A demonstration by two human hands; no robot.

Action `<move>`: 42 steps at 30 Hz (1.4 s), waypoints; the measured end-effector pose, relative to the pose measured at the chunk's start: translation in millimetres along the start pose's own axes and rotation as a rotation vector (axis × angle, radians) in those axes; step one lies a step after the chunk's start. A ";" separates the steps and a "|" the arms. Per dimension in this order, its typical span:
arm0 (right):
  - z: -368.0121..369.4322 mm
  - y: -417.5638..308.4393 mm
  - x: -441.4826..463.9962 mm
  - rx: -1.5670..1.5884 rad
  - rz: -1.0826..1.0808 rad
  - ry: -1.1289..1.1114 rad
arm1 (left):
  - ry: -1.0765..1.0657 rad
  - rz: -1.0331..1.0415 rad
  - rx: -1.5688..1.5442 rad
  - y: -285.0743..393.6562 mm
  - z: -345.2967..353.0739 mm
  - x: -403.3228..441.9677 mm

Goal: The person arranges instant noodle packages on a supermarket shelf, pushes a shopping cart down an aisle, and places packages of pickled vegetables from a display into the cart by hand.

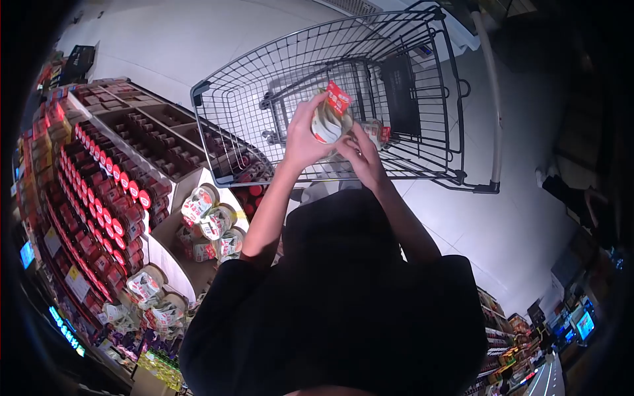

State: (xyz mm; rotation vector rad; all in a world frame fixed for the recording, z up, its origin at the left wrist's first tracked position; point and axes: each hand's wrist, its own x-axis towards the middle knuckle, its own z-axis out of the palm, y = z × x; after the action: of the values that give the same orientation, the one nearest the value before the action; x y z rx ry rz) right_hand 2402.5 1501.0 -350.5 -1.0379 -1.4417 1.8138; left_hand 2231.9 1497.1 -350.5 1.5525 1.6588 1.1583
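Note:
Over the shopping cart [310,41], my left hand [305,140] is wrapped round a clear plastic food pack [330,122] with a white-and-red label and a red tag at its top. My right hand [362,153] has its fingers bent against the lower right side of that pack. Some of its fingertips are hidden, but both hands appear to hold the pack. Behind my right hand, a similar pack [376,132] with a red label lies in the cart, partly covered. The contents of the packs cannot be made out.
A display shelf [191,264] at left carries several similar packs [218,221] beside rows of red-lidded jars [105,191]. The cart's handle bar [492,99] is at the right. Another person [574,198] in dark clothing stands at far right. More stocked shelves are at lower right.

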 end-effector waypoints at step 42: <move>-138.5 287.4 84.1 -0.952 0.290 0.415 | -0.681 -0.584 0.251 -256.8 85.0 -63.2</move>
State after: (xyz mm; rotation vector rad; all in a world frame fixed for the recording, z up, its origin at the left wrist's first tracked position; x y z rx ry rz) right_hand 2482.4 1573.3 -662.4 -2.0192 -1.9676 0.9015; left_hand 2194.2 1466.7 -624.0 1.2557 1.6252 0.0945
